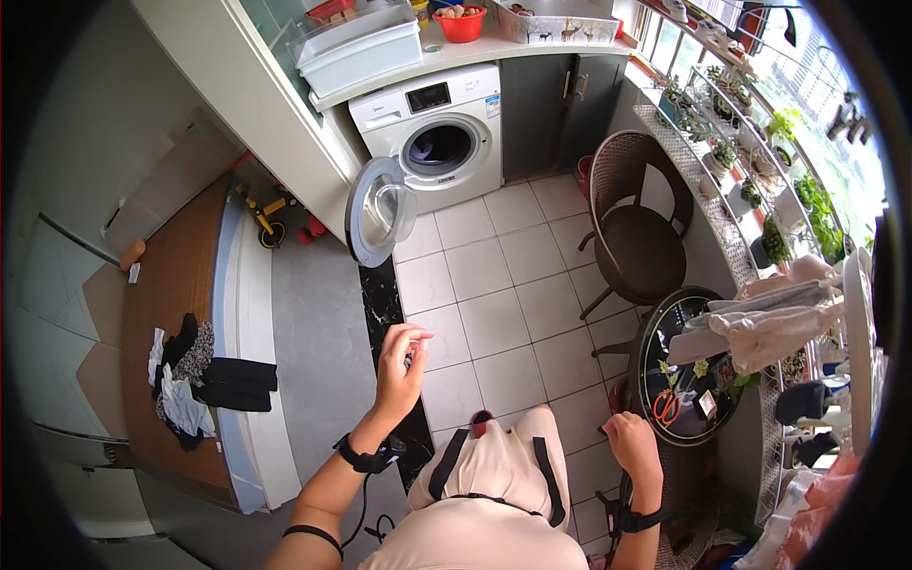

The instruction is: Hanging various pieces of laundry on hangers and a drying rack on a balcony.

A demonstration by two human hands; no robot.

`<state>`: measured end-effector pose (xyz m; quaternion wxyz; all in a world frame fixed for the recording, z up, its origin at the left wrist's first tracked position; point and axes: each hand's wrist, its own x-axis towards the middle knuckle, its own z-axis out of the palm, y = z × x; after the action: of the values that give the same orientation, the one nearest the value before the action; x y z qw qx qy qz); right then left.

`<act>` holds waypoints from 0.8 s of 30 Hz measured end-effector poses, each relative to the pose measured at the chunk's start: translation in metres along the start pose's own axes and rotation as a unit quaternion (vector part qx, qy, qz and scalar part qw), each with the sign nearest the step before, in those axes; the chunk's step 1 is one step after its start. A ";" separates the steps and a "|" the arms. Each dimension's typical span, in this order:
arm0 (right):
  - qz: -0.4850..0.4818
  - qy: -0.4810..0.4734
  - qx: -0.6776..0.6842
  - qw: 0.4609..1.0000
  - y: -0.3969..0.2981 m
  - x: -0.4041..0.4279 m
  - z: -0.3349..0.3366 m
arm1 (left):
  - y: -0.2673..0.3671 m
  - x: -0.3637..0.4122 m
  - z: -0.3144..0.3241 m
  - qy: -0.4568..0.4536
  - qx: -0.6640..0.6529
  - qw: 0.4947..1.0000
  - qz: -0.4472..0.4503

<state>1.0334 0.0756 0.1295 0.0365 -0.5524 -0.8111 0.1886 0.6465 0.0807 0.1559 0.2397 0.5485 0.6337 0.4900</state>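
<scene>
My left hand [402, 367] is raised over the black marble strip [381, 306] at the edge of the tiles. Its fingers are bent, with a gap to the thumb and nothing seen in it. My right hand [630, 438] hangs loosely curled beside the round glass table [645, 377]; its palm is hidden. Ahead stands a white front-loading washing machine [385, 117], its round door [360, 214] swung out to the left. The drum [440, 144] looks dark, and its contents cannot be made out. A pile of dark, white and patterned clothes [189, 377] lies on a brown surface at left.
A brown woven chair [641, 249] stands at right, near racks of potted plants [719, 157]. Orange-handled scissors [666, 407] lie on the glass table. Laundry [776, 324] hangs at far right. A white bin [360, 60] and red bowl [459, 25] sit on the counter [484, 50].
</scene>
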 end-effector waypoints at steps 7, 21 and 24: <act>0.007 -0.072 0.080 0.994 0.003 0.114 0.073 | -0.101 0.102 0.010 0.000 0.019 0.998 -0.058; -0.145 -0.072 0.072 0.984 -0.013 0.589 0.047 | -0.293 0.433 0.063 0.034 -0.021 0.984 -0.174; -0.138 -0.051 0.134 0.980 -0.027 0.673 0.037 | -0.336 0.492 0.077 0.006 -0.093 0.964 -0.248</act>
<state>0.7389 0.6697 0.0040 0.0944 -0.4150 -0.8478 0.3164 0.4174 0.5930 -0.0574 0.4002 0.3461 0.7030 0.4753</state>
